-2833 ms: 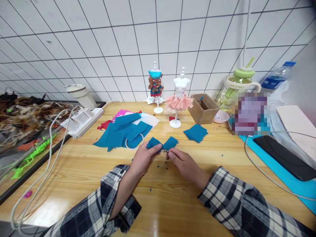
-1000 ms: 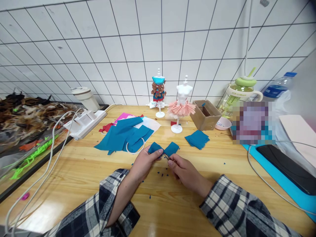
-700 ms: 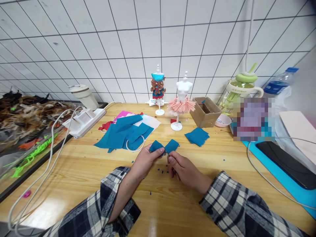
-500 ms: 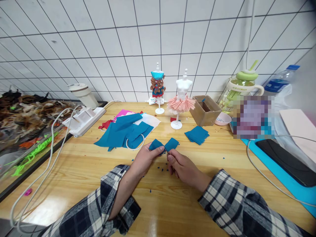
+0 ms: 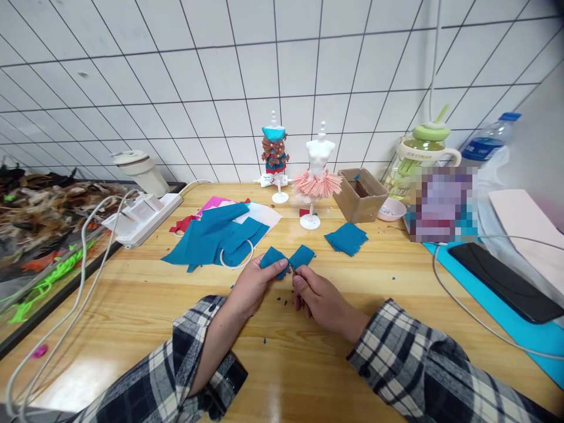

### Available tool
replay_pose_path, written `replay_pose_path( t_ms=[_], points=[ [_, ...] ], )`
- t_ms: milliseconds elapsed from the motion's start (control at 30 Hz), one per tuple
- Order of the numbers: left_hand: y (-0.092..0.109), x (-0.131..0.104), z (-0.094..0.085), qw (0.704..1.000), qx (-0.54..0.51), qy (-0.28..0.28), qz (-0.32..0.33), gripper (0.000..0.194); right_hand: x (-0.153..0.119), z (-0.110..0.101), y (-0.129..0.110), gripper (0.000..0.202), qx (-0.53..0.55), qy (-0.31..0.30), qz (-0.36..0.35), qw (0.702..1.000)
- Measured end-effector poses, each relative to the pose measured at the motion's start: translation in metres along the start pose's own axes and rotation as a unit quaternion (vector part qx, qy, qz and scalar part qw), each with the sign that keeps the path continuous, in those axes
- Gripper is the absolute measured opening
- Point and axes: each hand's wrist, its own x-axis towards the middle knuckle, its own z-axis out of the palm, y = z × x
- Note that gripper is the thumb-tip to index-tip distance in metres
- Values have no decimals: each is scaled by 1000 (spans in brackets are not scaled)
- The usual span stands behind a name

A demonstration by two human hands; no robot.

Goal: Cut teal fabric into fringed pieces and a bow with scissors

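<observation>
Between my hands is a piece of teal crepe-like material (image 5: pixel 302 255), narrow in the middle and spread to both sides. My left hand (image 5: pixel 255 283) pinches its left part between thumb and fingers. Curled close beside it, my right hand (image 5: pixel 319 294) grips what look like small scissors (image 5: pixel 291 268), mostly hidden, with the metal tip at the narrow middle. Tiny teal scraps (image 5: pixel 279 298) lie on the wood below. To the right rests a stack of teal pieces (image 5: pixel 346 239). Behind my left hand are larger teal sheets (image 5: pixel 207 235) and a white ring (image 5: pixel 237 254).
Two small mannequins, one in a pink skirt (image 5: pixel 317 184) and one in a brown-and-teal outfit (image 5: pixel 274 154), stand near the wall. Right of them are a cardboard box (image 5: pixel 361 202), a pink bowl (image 5: pixel 391 210) and a phone (image 5: pixel 506 283). A cabled power strip (image 5: pixel 143 220) lies left.
The whole view has shifted slightly, so the scene sits a little further left. Both hands keep nearly the same hold on the teal piece.
</observation>
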Motion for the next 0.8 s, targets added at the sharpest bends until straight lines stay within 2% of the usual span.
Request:
replay_pose_path(
  t_ms=[167,800],
  points=[
    [-1,-2,0,1000,19,-11,-5,30,0,-1,0,28,2,-6,3,1000],
    [-2,-1,-2,999,30,-10,-6,23,0,-1,-1,31,12,-14,11,1000]
  ],
)
